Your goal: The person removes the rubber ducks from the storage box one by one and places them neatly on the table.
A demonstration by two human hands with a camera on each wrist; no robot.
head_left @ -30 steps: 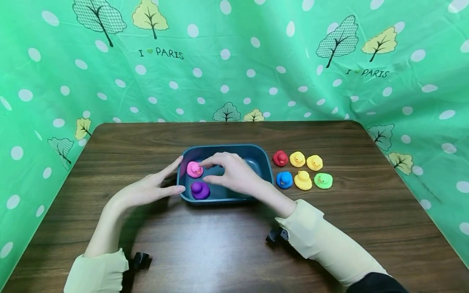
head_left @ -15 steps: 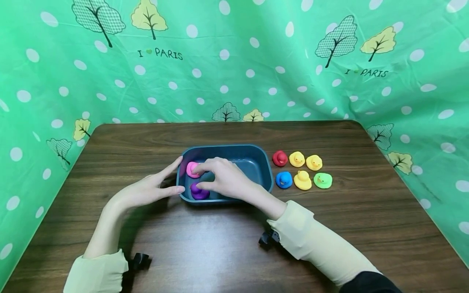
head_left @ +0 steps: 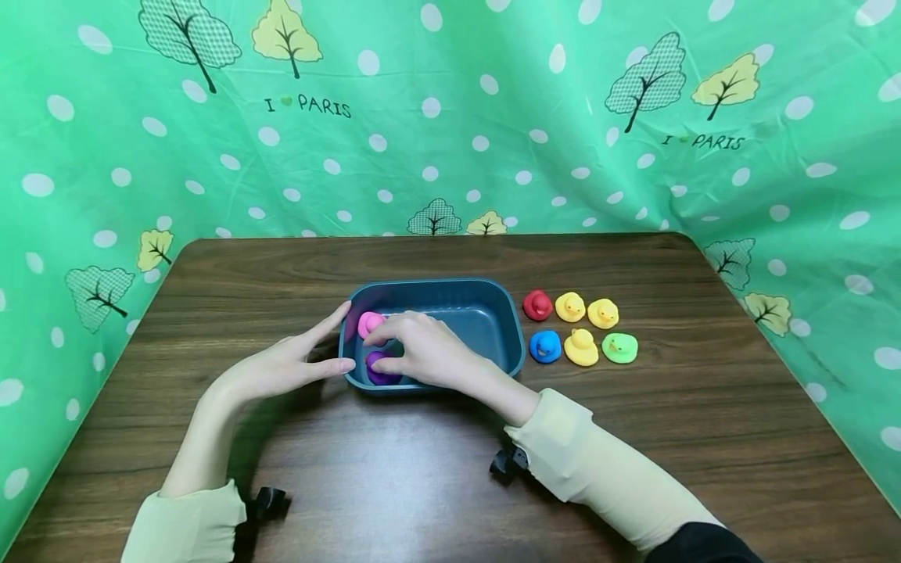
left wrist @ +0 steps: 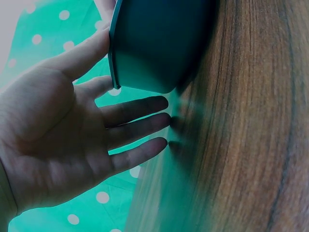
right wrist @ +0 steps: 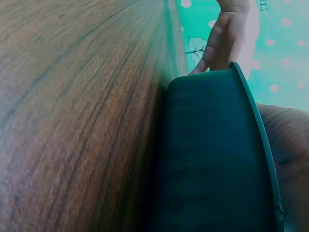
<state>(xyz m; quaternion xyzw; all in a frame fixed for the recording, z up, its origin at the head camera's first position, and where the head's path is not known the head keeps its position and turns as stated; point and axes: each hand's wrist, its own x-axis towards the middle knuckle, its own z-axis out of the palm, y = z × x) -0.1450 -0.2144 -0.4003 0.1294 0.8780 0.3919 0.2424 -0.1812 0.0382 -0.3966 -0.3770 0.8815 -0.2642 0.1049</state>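
A dark blue plastic tray sits on the table, with a pink rubber duck and a purple rubber duck at its left end. My left hand touches that end, thumb and index finger spread along the rim; in the left wrist view its other fingers extend straight beside the tray wall. Inside the tray, my right hand reaches over the ducks, thumb overlapping the purple one and index fingertip between the two. Thumb and index finger stay apart. In the right wrist view the tray wall hides those fingers.
Right of the tray, in two rows, stand a red duck, a blue duck, a green duck and several yellow ducks. The wooden table ends at a green dotted curtain.
My right hand has moved left and toward the near side, from beside the pink duck to over the purple duck. The left hand and tray have stayed in place.
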